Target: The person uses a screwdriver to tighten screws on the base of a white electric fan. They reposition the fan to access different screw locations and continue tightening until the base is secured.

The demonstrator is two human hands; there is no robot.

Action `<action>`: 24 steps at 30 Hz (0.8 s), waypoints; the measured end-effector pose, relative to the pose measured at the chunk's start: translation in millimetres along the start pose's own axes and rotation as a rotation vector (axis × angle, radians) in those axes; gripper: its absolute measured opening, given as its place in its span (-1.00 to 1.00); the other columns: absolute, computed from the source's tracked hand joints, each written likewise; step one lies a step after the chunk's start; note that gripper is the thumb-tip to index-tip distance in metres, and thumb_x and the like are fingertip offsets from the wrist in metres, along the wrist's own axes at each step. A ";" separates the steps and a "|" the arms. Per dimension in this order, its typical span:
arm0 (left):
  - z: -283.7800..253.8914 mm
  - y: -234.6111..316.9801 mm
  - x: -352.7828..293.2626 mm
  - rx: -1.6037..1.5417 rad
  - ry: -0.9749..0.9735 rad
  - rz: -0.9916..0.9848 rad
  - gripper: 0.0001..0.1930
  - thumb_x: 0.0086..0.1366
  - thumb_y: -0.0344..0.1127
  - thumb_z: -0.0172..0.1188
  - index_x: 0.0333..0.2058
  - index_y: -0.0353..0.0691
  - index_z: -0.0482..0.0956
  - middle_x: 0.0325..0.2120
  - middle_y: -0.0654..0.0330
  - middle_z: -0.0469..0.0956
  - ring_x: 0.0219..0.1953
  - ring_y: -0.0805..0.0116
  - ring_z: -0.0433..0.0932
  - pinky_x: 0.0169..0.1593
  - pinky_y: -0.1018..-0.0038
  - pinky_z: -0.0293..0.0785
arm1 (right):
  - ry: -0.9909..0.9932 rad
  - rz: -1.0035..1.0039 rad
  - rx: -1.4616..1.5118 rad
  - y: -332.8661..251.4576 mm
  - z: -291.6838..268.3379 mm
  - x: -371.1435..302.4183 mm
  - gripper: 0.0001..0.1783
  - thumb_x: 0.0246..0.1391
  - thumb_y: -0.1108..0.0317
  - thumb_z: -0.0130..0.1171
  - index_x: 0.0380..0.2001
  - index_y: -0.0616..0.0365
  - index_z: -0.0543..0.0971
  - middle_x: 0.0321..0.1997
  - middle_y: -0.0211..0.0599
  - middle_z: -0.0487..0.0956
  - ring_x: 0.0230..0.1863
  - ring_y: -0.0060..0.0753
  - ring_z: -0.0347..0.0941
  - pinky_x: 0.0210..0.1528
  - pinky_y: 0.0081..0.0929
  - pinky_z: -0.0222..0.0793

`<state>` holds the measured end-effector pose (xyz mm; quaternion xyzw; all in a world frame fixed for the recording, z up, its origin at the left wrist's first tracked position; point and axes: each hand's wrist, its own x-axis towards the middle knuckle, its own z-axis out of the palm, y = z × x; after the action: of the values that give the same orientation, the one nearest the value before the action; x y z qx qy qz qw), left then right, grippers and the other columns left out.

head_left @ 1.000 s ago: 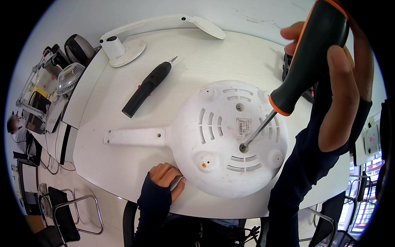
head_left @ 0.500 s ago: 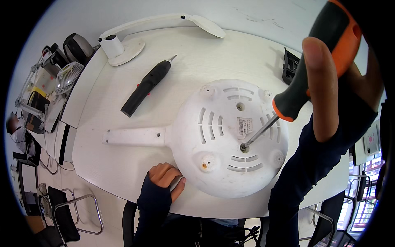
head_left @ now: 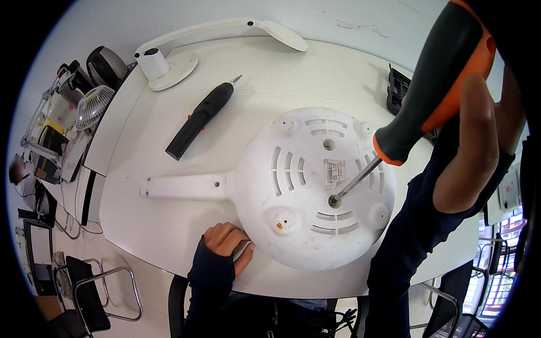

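Note:
A white, round, pan-shaped appliance [head_left: 259, 225] lies upside down, its vented underside and small feet facing up and its handle [head_left: 186, 185] pointing left. My right hand [head_left: 470, 155] is closed around the black and orange grip of a large screwdriver [head_left: 434, 90]. The thumb lies along the grip's near side, while the other fingers are mostly hidden behind it. The slanted shaft ends in a recessed screw hole [head_left: 335, 201] of the underside. My left hand [head_left: 228, 242] has its fingers curled against the appliance's near left rim, just below the handle.
On the white table [head_left: 152, 225], a black electric screwdriver [head_left: 202, 119] lies beyond the handle. A white desk lamp [head_left: 169, 69] stands at the back left, and a black tool case [head_left: 398, 90] sits at the far right. Chairs [head_left: 90, 290] and a cluttered side desk are at the left.
My right thumb has slid to the right and lower along the screwdriver grip, and the grip has turned a little. The appliance and my left hand stay where they were.

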<state>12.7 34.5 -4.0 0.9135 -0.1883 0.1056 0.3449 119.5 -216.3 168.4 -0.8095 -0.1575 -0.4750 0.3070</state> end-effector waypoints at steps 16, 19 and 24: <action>-0.4 0.5 0.7 -0.018 -0.007 -0.002 -0.85 -0.07 -0.48 0.27 -0.49 -0.21 0.48 -0.54 0.23 0.43 -0.51 0.24 0.38 -0.42 0.37 0.23 | -0.004 0.011 -0.007 11.9 0.3 -7.7 -0.48 -0.12 0.06 0.27 -0.17 0.10 0.36 -0.64 -0.44 0.37 -0.68 -0.53 0.33 -0.57 -0.63 0.34; -0.2 -0.2 -0.1 -0.016 -0.010 -0.005 -0.85 -0.07 -0.48 0.27 -0.49 -0.20 0.49 -0.54 0.23 0.43 -0.51 0.24 0.38 -0.43 0.37 0.23 | -0.002 0.016 -0.004 13.1 1.3 -9.2 -0.50 -0.11 0.07 0.27 -0.18 0.10 0.36 -0.64 -0.44 0.38 -0.68 -0.54 0.33 -0.57 -0.63 0.35; 0.0 -0.6 -0.9 -0.008 -0.007 -0.009 -0.86 -0.06 -0.48 0.27 -0.49 -0.20 0.49 -0.53 0.22 0.43 -0.50 0.24 0.38 -0.42 0.37 0.23 | -0.002 0.035 0.007 13.2 2.4 -10.9 -0.52 -0.10 0.07 0.27 -0.19 0.10 0.37 -0.64 -0.44 0.38 -0.68 -0.54 0.33 -0.56 -0.63 0.35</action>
<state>12.1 35.1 -4.6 0.9133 -0.1856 0.0999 0.3484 122.9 -224.4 153.5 -0.8115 -0.1450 -0.4683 0.3179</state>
